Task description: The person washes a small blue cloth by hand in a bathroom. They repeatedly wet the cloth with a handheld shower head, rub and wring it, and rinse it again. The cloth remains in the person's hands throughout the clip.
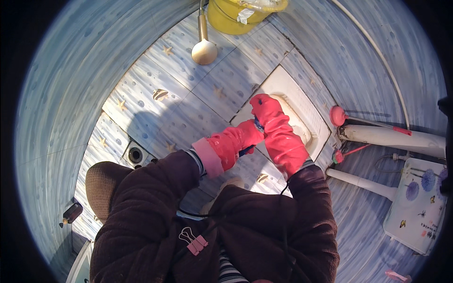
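Note:
Both of my hands wear long red rubber gloves and meet in front of me, beside the white squat toilet (276,79) set in the floor. My left hand (251,133) is closed, its fingers curled and mostly hidden. My right hand (267,107) reaches over the near edge of the toilet, also closed. Dark blue bits of a thing (259,124) show between the two gloves, and more blue peeks out below the left one. The gloves cover most of it, so its kind cannot be made out.
A yellow bucket (226,21) stands at the far wall near a shower head (204,52). On the right are a plunger (337,115), a green-and-red brush (338,156), white pipes (391,136) and a flowered cistern (417,203). A floor drain (135,154) and dark bottle (72,213) are left.

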A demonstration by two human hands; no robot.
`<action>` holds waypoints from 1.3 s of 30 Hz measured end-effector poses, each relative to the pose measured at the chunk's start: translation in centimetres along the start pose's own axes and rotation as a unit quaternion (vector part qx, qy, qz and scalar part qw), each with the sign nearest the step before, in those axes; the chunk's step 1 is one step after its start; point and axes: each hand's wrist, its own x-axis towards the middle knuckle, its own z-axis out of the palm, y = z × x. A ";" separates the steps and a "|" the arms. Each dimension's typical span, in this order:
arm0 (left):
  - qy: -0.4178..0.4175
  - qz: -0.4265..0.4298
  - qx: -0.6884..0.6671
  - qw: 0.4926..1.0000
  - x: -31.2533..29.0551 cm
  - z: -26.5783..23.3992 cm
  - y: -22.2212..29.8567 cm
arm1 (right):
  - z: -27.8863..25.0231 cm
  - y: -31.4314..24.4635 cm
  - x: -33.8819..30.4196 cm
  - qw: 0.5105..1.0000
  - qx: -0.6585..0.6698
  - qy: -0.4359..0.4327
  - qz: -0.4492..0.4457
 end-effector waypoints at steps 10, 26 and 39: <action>-0.112 0.044 -0.388 0.914 -6.7 -0.8 7.1 | -11.0 -5.1 -2.6 0.782 0.620 -0.050 0.030; -0.148 0.104 -0.443 0.878 -13.3 0.0 10.7 | -12.6 -12.0 -7.2 0.877 0.448 -0.054 -0.164; 0.054 0.075 -0.119 0.989 0.4 -1.9 -1.1 | 3.1 -5.0 0.9 0.955 -0.280 -0.003 -0.100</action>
